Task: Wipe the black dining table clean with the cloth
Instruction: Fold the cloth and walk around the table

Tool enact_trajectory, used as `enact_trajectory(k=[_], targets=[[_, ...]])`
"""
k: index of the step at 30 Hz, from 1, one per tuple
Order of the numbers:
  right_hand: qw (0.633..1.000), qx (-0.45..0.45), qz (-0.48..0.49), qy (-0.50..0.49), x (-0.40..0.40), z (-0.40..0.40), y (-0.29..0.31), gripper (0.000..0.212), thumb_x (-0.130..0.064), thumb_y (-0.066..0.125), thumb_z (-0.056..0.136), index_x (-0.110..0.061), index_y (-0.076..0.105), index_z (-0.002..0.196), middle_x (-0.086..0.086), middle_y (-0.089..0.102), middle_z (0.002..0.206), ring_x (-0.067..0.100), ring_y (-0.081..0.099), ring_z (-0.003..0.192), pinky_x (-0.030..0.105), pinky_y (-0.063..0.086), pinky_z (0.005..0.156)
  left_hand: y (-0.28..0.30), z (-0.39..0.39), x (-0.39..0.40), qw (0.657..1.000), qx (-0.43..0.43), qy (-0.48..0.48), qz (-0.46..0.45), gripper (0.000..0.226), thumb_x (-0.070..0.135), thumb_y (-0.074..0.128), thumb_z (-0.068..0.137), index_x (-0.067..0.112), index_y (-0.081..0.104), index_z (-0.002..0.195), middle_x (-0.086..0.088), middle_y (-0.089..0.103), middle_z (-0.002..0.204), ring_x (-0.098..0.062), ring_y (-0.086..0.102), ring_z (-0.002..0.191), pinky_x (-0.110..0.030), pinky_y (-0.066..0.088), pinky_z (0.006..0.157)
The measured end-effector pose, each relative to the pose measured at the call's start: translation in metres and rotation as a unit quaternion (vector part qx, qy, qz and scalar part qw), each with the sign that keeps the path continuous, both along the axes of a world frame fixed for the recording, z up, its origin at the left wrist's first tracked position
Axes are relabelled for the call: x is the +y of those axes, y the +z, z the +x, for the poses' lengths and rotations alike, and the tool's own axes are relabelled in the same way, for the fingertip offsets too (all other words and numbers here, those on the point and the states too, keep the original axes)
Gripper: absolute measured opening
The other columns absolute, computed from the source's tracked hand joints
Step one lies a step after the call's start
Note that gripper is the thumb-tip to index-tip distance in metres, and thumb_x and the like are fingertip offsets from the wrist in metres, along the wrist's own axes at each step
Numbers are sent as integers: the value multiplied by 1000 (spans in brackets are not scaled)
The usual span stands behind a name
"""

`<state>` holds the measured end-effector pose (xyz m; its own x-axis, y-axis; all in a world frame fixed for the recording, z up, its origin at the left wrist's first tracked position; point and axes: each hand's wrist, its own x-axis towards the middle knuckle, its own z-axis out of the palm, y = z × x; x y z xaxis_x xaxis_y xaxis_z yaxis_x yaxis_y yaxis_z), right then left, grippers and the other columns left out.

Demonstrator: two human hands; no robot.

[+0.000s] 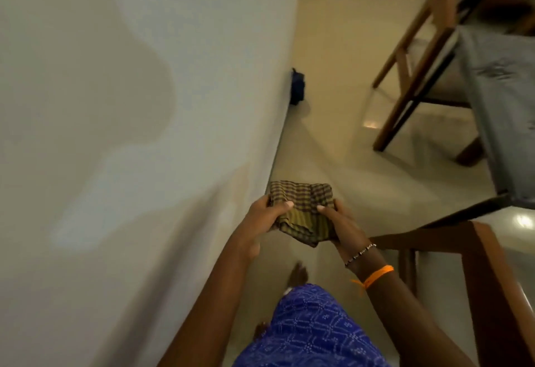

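Observation:
A folded checked cloth [304, 207], olive and brown, is held in front of me over the pale floor. My left hand [267, 216] grips its left edge with the thumb on top. My right hand [340, 221], with a bead bracelet and an orange band at the wrist, grips the right edge. The dark table [500, 100] shows at the right edge of the view, its glossy top tilted and blurred, well apart from both hands.
A white wall [130, 106] runs close along my left. Wooden chairs stand at the upper right [417, 56] and lower right [486, 274]. A dark blue bag [297, 87] sits on the floor against the wall ahead. My bare feet are on the tiled floor below.

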<state>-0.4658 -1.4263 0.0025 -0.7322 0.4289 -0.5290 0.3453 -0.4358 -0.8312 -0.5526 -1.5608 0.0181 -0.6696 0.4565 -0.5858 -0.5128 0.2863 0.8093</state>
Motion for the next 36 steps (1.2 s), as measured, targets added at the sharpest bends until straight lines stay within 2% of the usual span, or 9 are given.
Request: enact_trajectory(k=[3, 7, 14, 19, 22, 27, 31, 33, 36], targets=[[998, -2, -20, -57, 49, -31, -10, 16, -4, 45, 95, -14, 56, 100, 8, 63, 102, 16, 62, 84, 27, 53, 68, -5, -45, 60, 998, 1, -62, 7, 26, 20, 64, 86, 16, 59, 110, -5, 67, 107, -15, 65, 93, -20, 53, 69], [991, 7, -27, -129, 126, -70, -7, 24, -4, 45, 95, -5, 54, 117, 13, 62, 111, 19, 62, 87, 32, 52, 71, 4, -94, 151, 993, 18, -116, 7, 25, 16, 64, 85, 14, 59, 109, 0, 67, 98, -8, 64, 83, -14, 51, 61], [967, 15, -3, -253, 259, -105, 11, 17, -9, 46, 95, -14, 57, 107, 6, 65, 102, 16, 63, 85, 28, 54, 60, 15, -152, 303, 973, 29, -228, 27, 43, 10, 62, 86, 14, 49, 127, 3, 64, 99, -5, 61, 86, -12, 51, 64], [938, -2, 5, -347, 337, -120, 7, 16, -9, 48, 94, -19, 60, 97, 0, 66, 93, 15, 63, 83, 29, 53, 61, 6, -179, 407, 953, 7, -302, 23, 45, 5, 55, 87, 14, 46, 131, -4, 61, 107, -12, 59, 87, -21, 50, 69], [912, -11, 14, -409, 390, -136, 0, 18, -7, 49, 93, -19, 61, 90, 2, 65, 90, 16, 62, 80, 33, 53, 64, -4, -195, 474, 938, 4, -346, 21, 48, 5, 51, 85, 19, 46, 131, -2, 61, 105, -12, 59, 86, -22, 48, 65], [865, -34, 8, -501, 470, -158, 2, 18, -5, 47, 93, -18, 60, 89, 6, 64, 94, 22, 61, 83, 40, 51, 75, -2, -216, 583, 910, -1, -414, -1, 56, 1, 42, 84, 20, 40, 138, -11, 55, 126, -15, 55, 92, -22, 46, 64], [825, -27, 23, -564, 522, -165, 0, 20, -1, 45, 93, -13, 61, 93, 13, 64, 102, 26, 62, 90, 43, 52, 78, -2, -230, 664, 873, 12, -488, 6, 60, 0, 40, 85, 23, 35, 140, 5, 54, 107, -4, 53, 84, -10, 45, 47], [806, -42, 30, -590, 541, -166, -5, 21, 1, 45, 93, -13, 60, 95, 15, 63, 107, 29, 59, 98, 47, 50, 87, -5, -233, 695, 855, 13, -518, -1, 60, 0, 41, 85, 25, 37, 139, 10, 53, 102, -1, 52, 85, -10, 46, 49], [780, -58, 40, -621, 564, -168, -14, 26, 4, 45, 92, -17, 60, 91, 11, 63, 102, 26, 59, 97, 38, 51, 82, -12, -233, 730, 836, 20, -548, -7, 53, 2, 44, 87, 27, 42, 134, 7, 57, 109, -4, 55, 93, -16, 46, 59]])
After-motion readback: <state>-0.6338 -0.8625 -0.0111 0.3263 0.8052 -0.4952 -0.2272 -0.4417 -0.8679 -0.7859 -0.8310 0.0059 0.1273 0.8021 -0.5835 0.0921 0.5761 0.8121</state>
